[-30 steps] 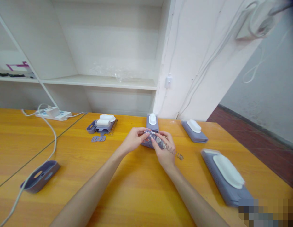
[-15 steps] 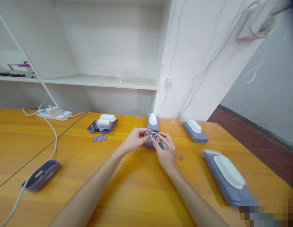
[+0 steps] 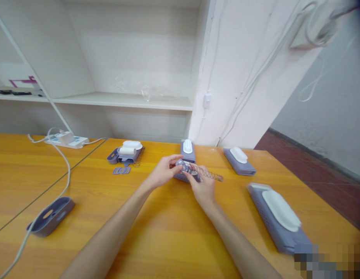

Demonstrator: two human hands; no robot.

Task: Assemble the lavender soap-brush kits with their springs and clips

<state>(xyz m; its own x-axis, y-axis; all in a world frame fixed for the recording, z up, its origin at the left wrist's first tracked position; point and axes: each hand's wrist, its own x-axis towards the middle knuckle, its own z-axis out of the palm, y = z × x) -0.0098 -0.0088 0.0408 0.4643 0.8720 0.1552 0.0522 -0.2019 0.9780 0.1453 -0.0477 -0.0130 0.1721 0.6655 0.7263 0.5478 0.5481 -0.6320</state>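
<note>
Both my hands meet over the middle of the wooden table [image 3: 168, 232]. My left hand [image 3: 162, 172] pinches the near end of a small grey-purple part [image 3: 183, 166]. My right hand [image 3: 203, 188] grips a long metal coil spring [image 3: 210, 175] that sticks out to the right, almost level. The part and the spring join between my fingertips. Right behind my hands lies a purple tray piece [image 3: 180, 177], partly hidden.
Purple units with white tops lie around: one behind my hands [image 3: 187, 149], one further right [image 3: 238, 159], a large one at near right [image 3: 280, 217]. At back left sits a stack of parts [image 3: 126, 153]. A purple shell [image 3: 49, 215], a white cable [image 3: 62, 170] and a power strip [image 3: 66, 139] lie left.
The spring's free end has swung up from pointing down at the table to nearly level. My right hand turned a little; my left hand stayed in place.
</note>
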